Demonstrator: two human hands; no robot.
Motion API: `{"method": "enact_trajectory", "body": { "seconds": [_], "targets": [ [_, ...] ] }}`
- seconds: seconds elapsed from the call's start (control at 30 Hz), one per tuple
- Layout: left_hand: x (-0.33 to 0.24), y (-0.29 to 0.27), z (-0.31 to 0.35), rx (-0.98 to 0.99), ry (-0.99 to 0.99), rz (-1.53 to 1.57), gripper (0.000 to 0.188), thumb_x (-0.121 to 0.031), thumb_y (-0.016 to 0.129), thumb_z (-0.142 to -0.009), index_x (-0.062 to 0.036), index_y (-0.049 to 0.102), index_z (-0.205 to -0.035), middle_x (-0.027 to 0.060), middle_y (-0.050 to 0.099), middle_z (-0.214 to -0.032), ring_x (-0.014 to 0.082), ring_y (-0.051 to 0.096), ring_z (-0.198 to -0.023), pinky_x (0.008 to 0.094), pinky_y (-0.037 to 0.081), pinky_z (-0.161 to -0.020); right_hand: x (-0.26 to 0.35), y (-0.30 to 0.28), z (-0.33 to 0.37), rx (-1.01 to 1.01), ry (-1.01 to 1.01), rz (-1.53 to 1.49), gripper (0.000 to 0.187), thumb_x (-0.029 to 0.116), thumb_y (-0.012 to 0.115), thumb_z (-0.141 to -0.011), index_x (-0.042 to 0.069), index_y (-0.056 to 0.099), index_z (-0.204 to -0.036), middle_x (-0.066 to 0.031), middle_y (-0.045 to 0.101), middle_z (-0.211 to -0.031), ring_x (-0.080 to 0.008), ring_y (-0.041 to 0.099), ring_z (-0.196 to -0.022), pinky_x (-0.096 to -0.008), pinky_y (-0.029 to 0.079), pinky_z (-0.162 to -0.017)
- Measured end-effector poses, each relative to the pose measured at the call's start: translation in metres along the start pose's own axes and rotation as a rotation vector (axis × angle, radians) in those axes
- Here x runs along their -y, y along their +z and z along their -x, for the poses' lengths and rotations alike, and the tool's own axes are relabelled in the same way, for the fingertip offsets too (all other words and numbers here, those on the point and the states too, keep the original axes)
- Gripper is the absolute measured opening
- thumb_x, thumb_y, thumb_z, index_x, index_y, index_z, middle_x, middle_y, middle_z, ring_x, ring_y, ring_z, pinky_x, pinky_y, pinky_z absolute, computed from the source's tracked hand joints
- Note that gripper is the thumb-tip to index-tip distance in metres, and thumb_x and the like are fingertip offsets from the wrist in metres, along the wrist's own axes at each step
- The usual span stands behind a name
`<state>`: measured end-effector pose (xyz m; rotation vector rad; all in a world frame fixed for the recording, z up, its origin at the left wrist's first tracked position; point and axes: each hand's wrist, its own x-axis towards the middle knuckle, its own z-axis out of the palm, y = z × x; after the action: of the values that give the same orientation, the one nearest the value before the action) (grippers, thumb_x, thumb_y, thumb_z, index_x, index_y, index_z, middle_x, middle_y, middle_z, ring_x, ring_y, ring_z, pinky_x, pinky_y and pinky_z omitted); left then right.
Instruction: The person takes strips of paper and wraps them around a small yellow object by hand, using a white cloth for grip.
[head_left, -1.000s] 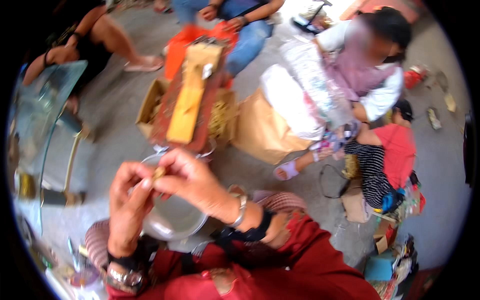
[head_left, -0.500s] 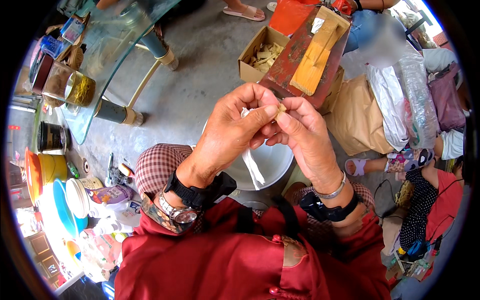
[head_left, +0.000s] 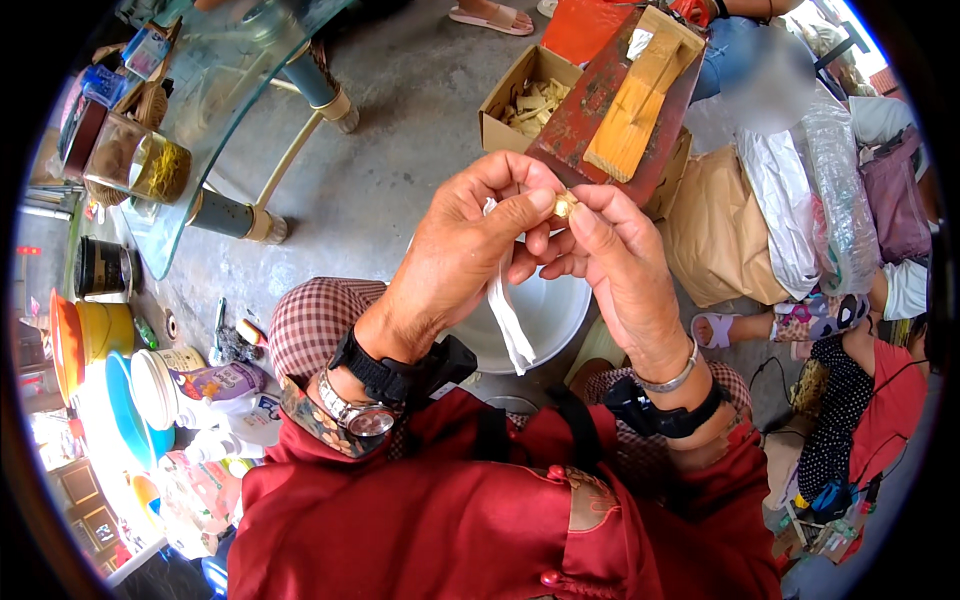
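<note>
Above a white bowl (head_left: 562, 325), my two hands meet fingertip to fingertip. Between them sits a small pale-yellow folded piece (head_left: 564, 207); its exact kind is too small to make out. My left hand (head_left: 468, 235) pinches its left side with thumb and forefinger. A white strip (head_left: 510, 325), like cloth or tissue, hangs from that same hand, its upper end tucked into the curled fingers. My right hand (head_left: 622, 262) pinches the piece from the other side. The bowl lies between my knees, partly hidden by my hands and wrists.
Ahead stands a red wooden bench (head_left: 572, 135) bearing a yellow wooden block (head_left: 632, 115). A cardboard box (head_left: 492, 128) beside it holds pale-yellow pieces. To the left are a glass table (head_left: 190, 215), tubs and bottles. A brown paper bag (head_left: 712, 240) and a seated person are at right.
The yellow piece has been turned or opened between my fingertips and shows more of its surface. My fingers have shifted slightly apart. The white strip still hangs from my left hand.
</note>
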<state>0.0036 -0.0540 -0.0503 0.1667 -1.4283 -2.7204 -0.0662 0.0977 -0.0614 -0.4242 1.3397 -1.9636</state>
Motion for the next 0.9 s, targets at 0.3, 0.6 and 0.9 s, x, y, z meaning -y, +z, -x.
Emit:
{"method": "enact_trajectory", "body": {
  "seconds": [0.3, 0.6, 0.9],
  "targets": [
    [-0.0009, -0.0028, -0.0002, -0.02, 0.0, -0.008, 0.012, -0.011, 0.056, -0.093, -0.0021, 0.056, -0.1, 0.003, 0.057, -0.083, 0.0059, 0.05, -0.065, 0.0183, 0.039, -0.045, 0.0012, 0.0026, 0.0005, -0.017, -0.004, 0.028, 0.032, 0.025, 0.058, -0.093, -0.002, 0.053, -0.111, -0.0092, 0.063, -0.096, -0.0139, 0.064, -0.078, -0.0266, 0.053, -0.067],
    [-0.0065, -0.0032, -0.001, -0.082, -0.02, -0.074, 0.013, -0.012, 0.058, -0.091, 0.0005, 0.061, -0.096, 0.004, 0.058, -0.08, 0.0046, 0.047, -0.054, 0.0177, 0.04, -0.045, -0.0004, 0.0055, 0.0056, 0.005, -0.028, 0.051, 0.025, 0.02, 0.059, -0.093, -0.002, 0.054, -0.105, -0.0087, 0.064, -0.091, -0.0144, 0.064, -0.076, -0.0265, 0.053, -0.065],
    [-0.0005, -0.0025, -0.0029, 0.018, 0.038, -0.118, 0.019, -0.014, 0.056, -0.094, 0.0018, 0.059, -0.102, 0.0033, 0.059, -0.079, 0.0057, 0.053, -0.06, 0.0186, 0.041, -0.045, 0.0011, 0.0052, 0.0058, -0.005, -0.059, 0.072, 0.019, 0.015, 0.059, -0.092, -0.002, 0.057, -0.101, -0.008, 0.065, -0.083, -0.0139, 0.065, -0.071, -0.0245, 0.053, -0.063]
  ]
}}
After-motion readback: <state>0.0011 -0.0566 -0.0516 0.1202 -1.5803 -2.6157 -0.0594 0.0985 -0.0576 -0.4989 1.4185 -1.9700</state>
